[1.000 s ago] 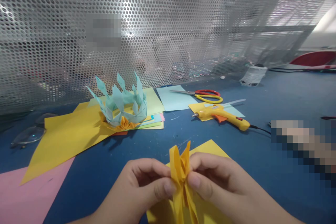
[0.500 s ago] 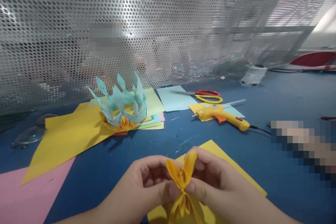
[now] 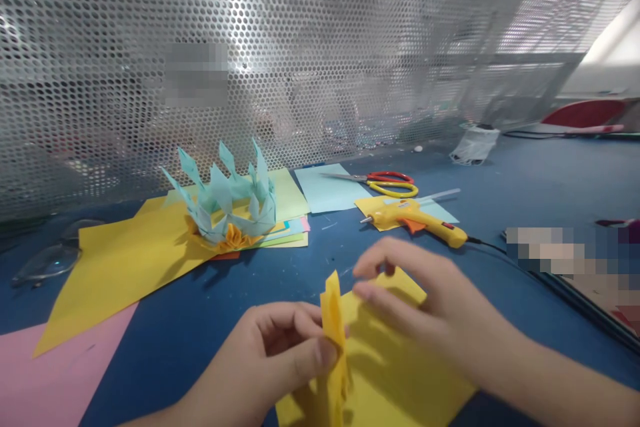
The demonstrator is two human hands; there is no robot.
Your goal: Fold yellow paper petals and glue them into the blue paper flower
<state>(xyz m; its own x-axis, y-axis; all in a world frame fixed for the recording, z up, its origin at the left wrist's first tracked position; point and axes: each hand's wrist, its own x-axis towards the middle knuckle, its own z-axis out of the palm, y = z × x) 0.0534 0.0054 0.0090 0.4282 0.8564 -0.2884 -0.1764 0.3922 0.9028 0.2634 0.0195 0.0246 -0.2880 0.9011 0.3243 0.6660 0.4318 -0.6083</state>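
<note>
At the bottom centre of the frame, a pleated strip of yellow paper (image 3: 332,340) stands upright, pinched between the thumb and fingers of the left hand (image 3: 273,363), while the right hand (image 3: 425,297) hovers just to its right with fingers loosely spread, grasping nothing. Under both lies a flat yellow sheet (image 3: 395,380) on the blue table (image 3: 525,180). Further up sit a light-blue paper crown (image 3: 225,197) at centre left, a yellow glue gun (image 3: 415,220) and scissors (image 3: 383,181) at centre right, all before a perforated metal screen (image 3: 320,47).
</note>
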